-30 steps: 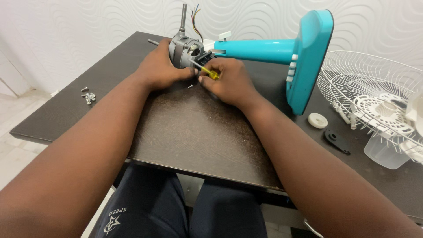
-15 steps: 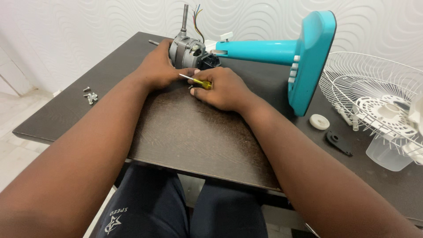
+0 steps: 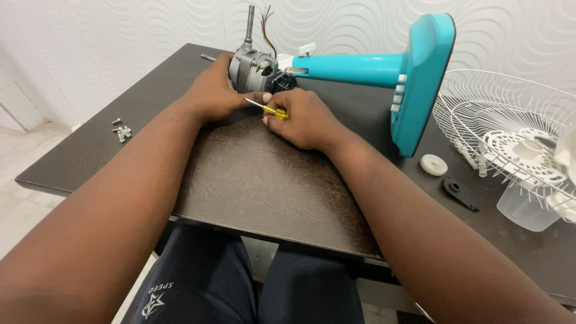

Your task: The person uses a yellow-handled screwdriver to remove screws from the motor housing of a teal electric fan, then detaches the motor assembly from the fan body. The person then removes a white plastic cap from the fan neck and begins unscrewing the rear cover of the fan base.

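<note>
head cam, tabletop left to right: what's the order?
loose screws → left hand on the fan motor → right hand holding the yellow-handled screwdriver → teal fan stand → white round cap → black flat piece → white wire fan guard

fan motor [image 3: 255,69] far on table [image 3: 252,180], screws [image 3: 121,130] left, grille [image 3: 510,138] right

Both my forearms reach up the frame and meet at upper centre: my left hand [image 3: 216,93] lies cupped, my right hand [image 3: 303,120] curled, fingers pinched.
</note>
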